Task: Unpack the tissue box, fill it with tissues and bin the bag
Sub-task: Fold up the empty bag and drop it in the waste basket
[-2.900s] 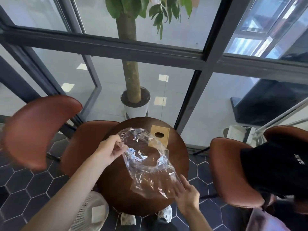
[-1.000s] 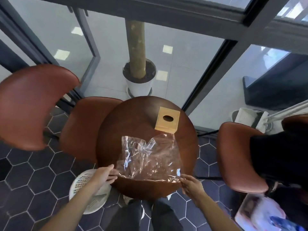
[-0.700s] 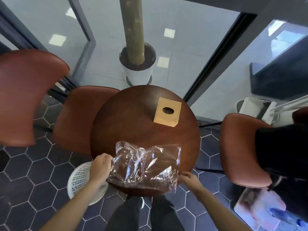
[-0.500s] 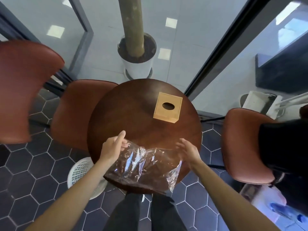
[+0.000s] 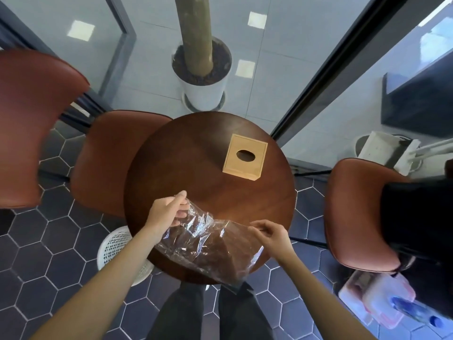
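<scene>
Since half a second ago, both hands have closed on the crinkled clear plastic bag [image 5: 208, 244] at the round dark wooden table's [image 5: 196, 168] near edge: left hand [image 5: 169, 212] pinches its far corner, right hand [image 5: 270, 235] its right edge. Light, limp, probably slippery; bunching it should make it easier to grip.

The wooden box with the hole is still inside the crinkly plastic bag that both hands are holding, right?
Not quite. The head view shows the wooden box out of the plastic bag, standing apart on the table. Left hand and right hand do hold it.
</scene>
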